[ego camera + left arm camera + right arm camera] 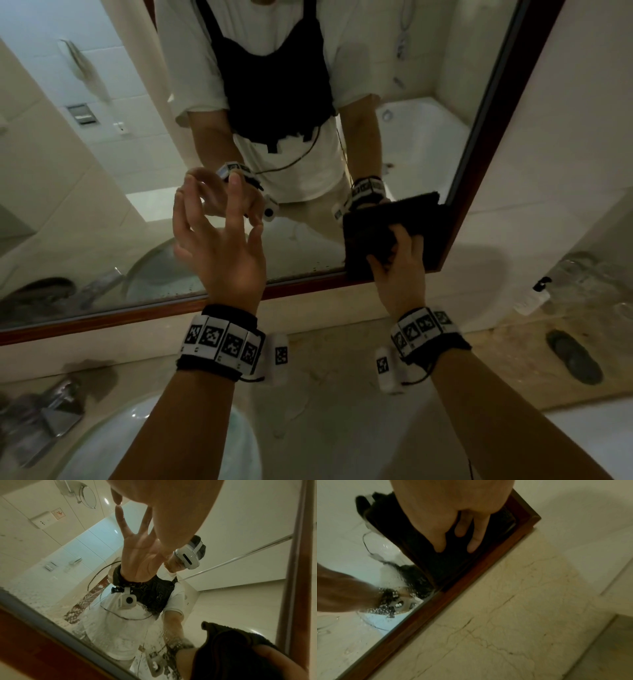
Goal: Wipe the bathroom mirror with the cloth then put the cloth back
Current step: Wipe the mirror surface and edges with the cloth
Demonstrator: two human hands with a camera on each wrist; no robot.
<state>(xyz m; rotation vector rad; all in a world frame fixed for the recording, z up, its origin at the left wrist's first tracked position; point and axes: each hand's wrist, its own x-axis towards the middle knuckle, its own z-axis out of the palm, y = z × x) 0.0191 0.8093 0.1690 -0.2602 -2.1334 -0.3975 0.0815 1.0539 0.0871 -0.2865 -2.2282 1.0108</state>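
Observation:
The bathroom mirror (102,164) hangs in a dark wood frame (308,282) above the counter. A black cloth (368,233) lies against the glass at the mirror's lower right corner, overlapping the frame. My right hand (400,270) holds the cloth (419,540) bunched between thumb and fingers and presses it onto the glass, as the right wrist view shows with my right hand (445,507). My left hand (219,253) is open with spread fingers, its fingertips touching the glass left of centre. The cloth (231,642) also shows in the left wrist view.
Water spots dot the lower strip of the glass (82,622). Below lie a marble counter (342,411), a white basin (113,442) and a chrome tap (44,411). A dark object (575,356), a small bottle (534,298) and glassware (582,274) stand at the right.

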